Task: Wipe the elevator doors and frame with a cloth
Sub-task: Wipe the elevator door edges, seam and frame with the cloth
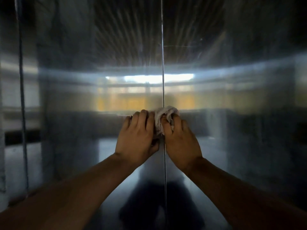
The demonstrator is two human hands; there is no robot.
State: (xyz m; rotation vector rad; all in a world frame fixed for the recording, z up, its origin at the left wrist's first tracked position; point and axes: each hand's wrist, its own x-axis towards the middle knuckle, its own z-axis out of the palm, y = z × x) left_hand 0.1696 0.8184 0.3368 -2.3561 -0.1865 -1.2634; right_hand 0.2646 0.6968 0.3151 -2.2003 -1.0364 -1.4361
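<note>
White crumpled cloth (163, 119), steel elevator doors (99, 80)

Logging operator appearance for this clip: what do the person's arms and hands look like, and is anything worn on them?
Both forearms are bare as far as the frame shows: no sleeves, no gloves, no watch or wristband in view. The left hand and right hand show uncovered fingers with short nails. A possible ring on a left finger is too blurred to confirm. No markings or tattoos are visible in the dim light.
</note>
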